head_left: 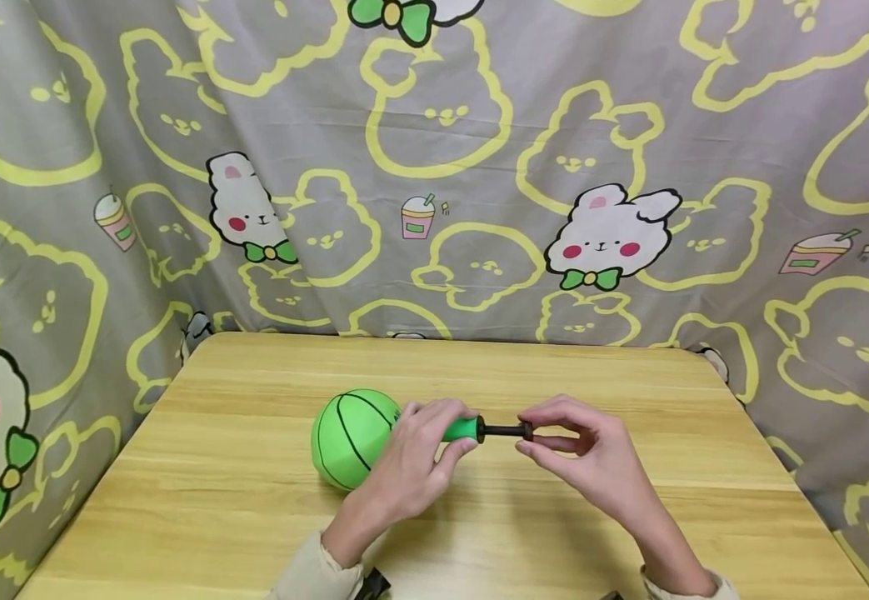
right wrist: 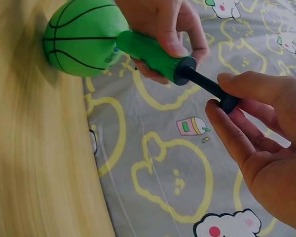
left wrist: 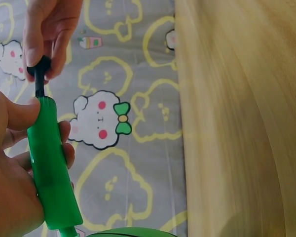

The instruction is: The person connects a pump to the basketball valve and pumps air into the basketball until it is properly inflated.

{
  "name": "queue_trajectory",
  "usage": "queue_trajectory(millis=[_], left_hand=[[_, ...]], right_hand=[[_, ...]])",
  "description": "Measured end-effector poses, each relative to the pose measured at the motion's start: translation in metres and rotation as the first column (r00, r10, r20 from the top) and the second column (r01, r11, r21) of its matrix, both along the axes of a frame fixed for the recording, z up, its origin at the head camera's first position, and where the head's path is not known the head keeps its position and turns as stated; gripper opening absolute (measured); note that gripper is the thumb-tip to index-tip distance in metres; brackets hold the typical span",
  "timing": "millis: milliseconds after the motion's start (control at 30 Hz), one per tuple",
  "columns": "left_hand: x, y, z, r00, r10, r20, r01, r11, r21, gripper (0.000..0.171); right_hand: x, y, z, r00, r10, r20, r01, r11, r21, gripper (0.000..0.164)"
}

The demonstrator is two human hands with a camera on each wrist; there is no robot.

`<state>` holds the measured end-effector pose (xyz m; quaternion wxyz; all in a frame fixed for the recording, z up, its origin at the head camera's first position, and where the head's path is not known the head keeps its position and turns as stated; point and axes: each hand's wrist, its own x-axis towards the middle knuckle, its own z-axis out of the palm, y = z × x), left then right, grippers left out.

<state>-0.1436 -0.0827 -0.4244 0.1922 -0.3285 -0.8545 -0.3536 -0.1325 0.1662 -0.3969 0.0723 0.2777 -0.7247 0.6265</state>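
Observation:
A green ball (head_left: 352, 437) with black lines, like a small basketball, sits on the table left of centre. My left hand (head_left: 419, 458) grips the green barrel of a small hand pump (left wrist: 52, 163), fingers and thumb curled around it. The pump's narrow end points at the ball, close against it in the right wrist view (right wrist: 84, 39). From the barrel's other end a black rod (head_left: 504, 431) sticks out. My right hand (head_left: 591, 450) pinches the black end knob (right wrist: 228, 102) of that rod between thumb and fingertips. In the head view my left hand hides the meeting of pump and ball.
The light wooden table (head_left: 239, 400) stretches out on all sides of the ball and hands. A grey curtain (head_left: 479, 192) with yellow outlines and white rabbit faces hangs behind its back edge and along the sides.

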Motion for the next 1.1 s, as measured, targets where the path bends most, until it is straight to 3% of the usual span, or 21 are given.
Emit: queue_trajectory(millis=[600, 967, 1100], left_hand=[[-0.001, 0.000, -0.001, 1.000, -0.002, -0.010, 0.002, 1.000, 0.009, 0.020], [0.000, 0.000, -0.001, 1.000, -0.004, -0.009, 0.004, 1.000, 0.007, 0.020], [0.000, 0.000, 0.000, 1.000, 0.000, -0.014, 0.000, 1.000, 0.006, 0.020]], right_hand=[[0.014, 0.047, 0.013, 0.998, -0.053, -0.019, 0.053, 0.998, 0.018, 0.034], [0.013, 0.052, 0.013, 0.997, 0.006, -0.074, -0.010, 0.999, -0.052, 0.037], [0.013, 0.049, 0.014, 0.999, -0.035, -0.040, 0.034, 0.999, -0.024, 0.036]])
